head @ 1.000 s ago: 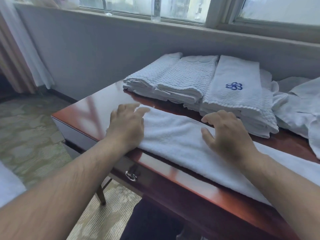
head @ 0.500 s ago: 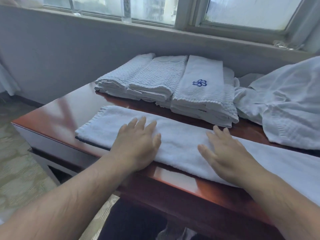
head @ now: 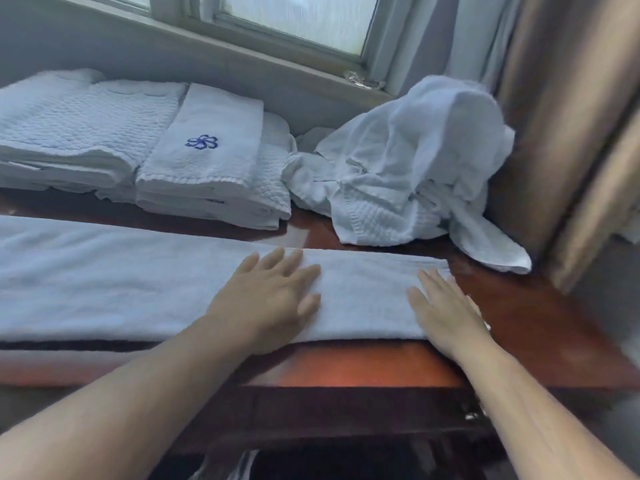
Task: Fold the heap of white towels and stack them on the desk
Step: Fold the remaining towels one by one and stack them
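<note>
A long white towel point(head: 121, 282), folded into a narrow strip, lies along the front of the reddish wooden desk point(head: 540, 317). My left hand point(head: 266, 299) presses flat on the strip with fingers spread. My right hand point(head: 446, 306) lies flat on the strip's right end. Behind the strip sit stacks of folded white towels point(head: 69, 133); the nearest stack point(head: 211, 168) carries a blue flower emblem. A crumpled heap of white towels point(head: 408, 168) rests at the back right of the desk.
A grey wall and window sill point(head: 242, 53) run behind the desk. A brown curtain point(head: 561, 116) hangs at the right, touching the heap. The desk's front edge and a drawer handle point(head: 471, 415) lie below my arms.
Both hands have slid rightward along the towel strip, from its left part to its right end. The view has swung right, bringing the crumpled heap and the curtain into sight.
</note>
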Action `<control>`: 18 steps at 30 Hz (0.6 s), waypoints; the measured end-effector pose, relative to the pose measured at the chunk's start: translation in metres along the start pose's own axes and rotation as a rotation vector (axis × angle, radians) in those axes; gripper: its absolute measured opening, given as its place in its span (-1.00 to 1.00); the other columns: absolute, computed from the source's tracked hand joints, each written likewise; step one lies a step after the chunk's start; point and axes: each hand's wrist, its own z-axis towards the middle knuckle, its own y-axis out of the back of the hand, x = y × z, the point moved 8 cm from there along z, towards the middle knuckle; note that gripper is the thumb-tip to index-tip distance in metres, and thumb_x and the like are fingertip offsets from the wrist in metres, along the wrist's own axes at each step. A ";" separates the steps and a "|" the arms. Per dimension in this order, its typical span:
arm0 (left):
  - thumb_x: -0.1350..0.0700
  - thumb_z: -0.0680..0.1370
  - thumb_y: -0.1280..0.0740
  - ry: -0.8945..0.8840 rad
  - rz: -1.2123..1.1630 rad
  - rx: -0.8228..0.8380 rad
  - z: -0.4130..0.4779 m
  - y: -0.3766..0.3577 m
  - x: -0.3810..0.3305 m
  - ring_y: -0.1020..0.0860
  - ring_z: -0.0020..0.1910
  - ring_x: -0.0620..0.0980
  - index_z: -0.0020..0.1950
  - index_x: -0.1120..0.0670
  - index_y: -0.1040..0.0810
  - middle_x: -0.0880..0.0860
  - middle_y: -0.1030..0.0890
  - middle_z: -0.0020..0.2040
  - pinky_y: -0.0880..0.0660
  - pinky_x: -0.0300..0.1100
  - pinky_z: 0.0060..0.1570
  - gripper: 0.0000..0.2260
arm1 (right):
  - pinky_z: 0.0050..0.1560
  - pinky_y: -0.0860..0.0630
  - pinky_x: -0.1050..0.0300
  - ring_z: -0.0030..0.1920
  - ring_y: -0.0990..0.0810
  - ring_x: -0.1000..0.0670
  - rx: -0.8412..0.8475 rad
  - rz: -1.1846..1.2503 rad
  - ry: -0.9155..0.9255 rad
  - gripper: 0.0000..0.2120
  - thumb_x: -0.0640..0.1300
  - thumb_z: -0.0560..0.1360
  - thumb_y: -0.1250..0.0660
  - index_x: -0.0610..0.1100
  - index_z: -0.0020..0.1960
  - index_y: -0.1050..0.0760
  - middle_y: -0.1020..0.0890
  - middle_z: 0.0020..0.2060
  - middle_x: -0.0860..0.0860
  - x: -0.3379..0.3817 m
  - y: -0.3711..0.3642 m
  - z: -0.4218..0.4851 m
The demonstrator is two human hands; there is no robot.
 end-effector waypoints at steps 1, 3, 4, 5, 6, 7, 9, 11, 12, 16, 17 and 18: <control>-0.27 0.62 0.10 0.008 0.002 0.004 0.001 -0.002 0.003 0.06 0.62 -0.01 0.60 -0.21 -0.05 -0.04 -0.01 0.65 0.09 0.05 0.57 -0.46 | 0.58 0.05 -0.13 0.62 0.07 0.00 -0.020 0.026 -0.002 -0.44 0.15 0.67 0.04 -0.01 0.62 -0.14 -0.09 0.63 0.08 -0.001 0.000 0.002; -0.29 0.62 0.11 0.013 0.005 -0.002 0.002 -0.001 0.004 0.07 0.62 -0.01 0.60 -0.22 -0.03 -0.05 0.01 0.66 0.10 0.05 0.57 -0.46 | 0.58 0.00 -0.10 0.61 -0.03 -0.09 -0.169 0.138 -0.018 -0.50 0.05 0.66 -0.06 -0.08 0.56 -0.29 -0.22 0.59 0.01 -0.001 0.009 -0.004; -0.29 0.61 0.11 0.015 0.005 -0.005 0.002 -0.001 0.004 0.07 0.62 -0.01 0.60 -0.22 -0.03 -0.05 0.01 0.66 0.09 0.05 0.57 -0.45 | 0.55 -0.08 -0.03 0.58 -0.14 -0.11 -0.295 0.245 -0.025 -0.54 -0.01 0.64 -0.13 -0.11 0.50 -0.39 -0.32 0.54 -0.02 -0.002 0.018 -0.014; -0.29 0.61 0.12 0.018 0.004 -0.007 0.002 -0.001 0.004 0.06 0.62 -0.01 0.60 -0.22 -0.03 -0.05 0.01 0.66 0.09 0.05 0.57 -0.45 | 0.47 -0.20 0.07 0.51 -0.27 -0.09 -0.427 0.370 -0.029 -0.60 -0.04 0.61 -0.18 -0.10 0.40 -0.49 -0.43 0.46 -0.02 -0.002 0.028 -0.029; -0.29 0.60 0.12 0.020 0.001 -0.005 0.001 -0.001 0.004 0.06 0.62 -0.01 0.60 -0.22 -0.03 -0.06 0.00 0.66 0.09 0.05 0.57 -0.45 | 0.33 -0.30 0.16 0.39 -0.41 -0.01 -0.537 0.503 -0.043 -0.65 -0.04 0.56 -0.21 -0.04 0.29 -0.57 -0.53 0.34 0.03 -0.004 0.036 -0.047; -0.29 0.60 0.12 0.021 -0.004 -0.003 0.001 -0.002 0.004 0.06 0.62 -0.01 0.60 -0.23 -0.04 -0.06 0.00 0.66 0.08 0.05 0.56 -0.45 | 0.18 -0.37 0.22 0.25 -0.51 0.06 -0.590 0.655 -0.093 -0.70 -0.01 0.50 -0.21 0.04 0.16 -0.60 -0.60 0.20 0.09 -0.008 0.038 -0.065; -0.27 0.61 0.10 0.020 -0.021 -0.002 0.002 -0.002 0.005 0.05 0.62 -0.01 0.60 -0.23 -0.05 -0.07 0.00 0.66 0.07 0.04 0.56 -0.46 | -0.04 -0.49 0.19 0.03 -0.65 0.06 -0.578 1.081 -0.253 -0.74 -0.01 0.42 -0.24 0.02 0.02 -0.63 -0.69 0.01 0.03 -0.019 0.029 -0.093; -0.26 0.62 0.10 0.018 -0.024 -0.004 0.002 -0.001 0.006 0.04 0.62 -0.02 0.59 -0.24 -0.06 -0.07 -0.01 0.65 0.07 0.04 0.56 -0.48 | -0.14 -0.59 0.11 -0.06 -0.73 -0.08 -0.354 1.543 -0.410 -0.75 -0.08 0.49 -0.27 -0.17 0.05 -0.63 -0.73 -0.05 -0.16 -0.017 0.000 -0.109; -0.25 0.61 0.11 0.016 -0.022 -0.004 0.002 -0.001 0.006 0.03 0.62 -0.02 0.59 -0.24 -0.07 -0.07 -0.01 0.65 0.06 0.04 0.56 -0.48 | -0.13 -0.62 0.06 -0.06 -0.74 -0.15 -0.215 1.701 -0.449 -0.73 -0.10 0.54 -0.26 -0.26 0.08 -0.60 -0.72 -0.05 -0.24 -0.008 -0.010 -0.116; -0.24 0.61 0.21 0.015 -0.118 -0.050 0.000 0.005 0.007 -0.03 0.61 -0.06 0.58 -0.23 -0.16 -0.09 -0.11 0.64 0.02 -0.02 0.55 -0.45 | 0.05 -0.60 -0.19 0.04 -0.67 -0.40 0.235 2.007 -0.515 -0.52 0.01 0.64 -0.18 -0.45 0.22 -0.43 -0.64 0.05 -0.43 0.029 -0.026 -0.127; -0.25 0.61 0.24 0.022 -0.160 -0.074 -0.001 0.008 0.009 -0.05 0.61 -0.07 0.58 -0.22 -0.19 -0.10 -0.15 0.63 0.01 -0.04 0.55 -0.42 | 0.10 -0.58 -0.23 0.06 -0.65 -0.44 0.321 2.075 -0.530 -0.48 0.03 0.64 -0.19 -0.48 0.24 -0.40 -0.62 0.07 -0.46 0.039 -0.028 -0.126; -0.25 0.59 0.25 0.028 -0.195 -0.096 -0.002 0.011 0.010 -0.08 0.60 -0.08 0.58 -0.20 -0.22 -0.10 -0.18 0.62 -0.01 -0.06 0.55 -0.39 | 0.14 -0.57 -0.26 0.09 -0.63 -0.47 0.383 2.125 -0.536 -0.45 0.04 0.64 -0.20 -0.49 0.26 -0.38 -0.60 0.10 -0.48 0.049 -0.030 -0.123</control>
